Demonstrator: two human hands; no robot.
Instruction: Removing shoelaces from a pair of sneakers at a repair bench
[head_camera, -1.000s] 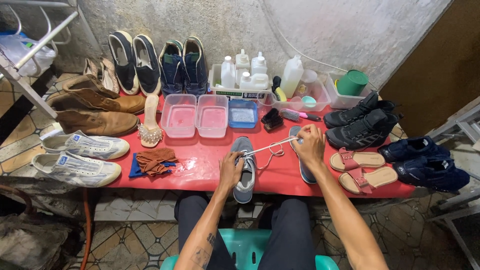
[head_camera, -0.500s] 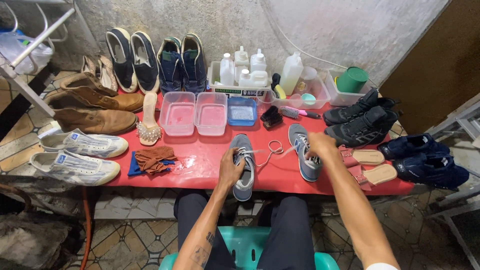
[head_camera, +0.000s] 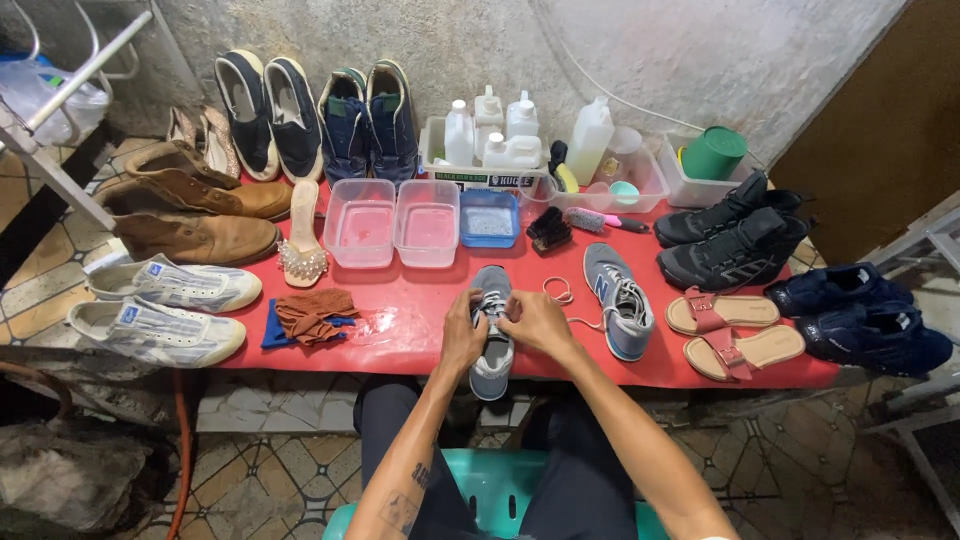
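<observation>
Since the earlier picture the right hand has come back from the far side of the red tabletop and now meets the left hand over the grey lace-up sneaker that lies straight ahead of the person, its toe pointing away and its heel at the near table edge. Both hands are close together, fingers pinched at the white lace on the upper part of the shoe; the left hand also steadies the shoe's side. How firmly the lace is gripped cannot be told.

To handle the lace well, it seems best that one hand keeps the shoe pressed flat while the other works the lace one eyelet row at a time, pulling evenly so the tongue does not bunch.

Just right of the right hand lies the matching grey sneaker, and between the two shoes a loose coil of white lace.

Beyond the hands stand two clear plastic tubs side by side, each seemingly holding a shallow layer of liquid that looks pink over the red table. To their right a smaller blue tub holds something pale and foamy. Farther back a clear tray carries white plastic bottles, and further to the right another clear box holds a green cylindrical can. A black brush rests beside the blue tub.
</observation>
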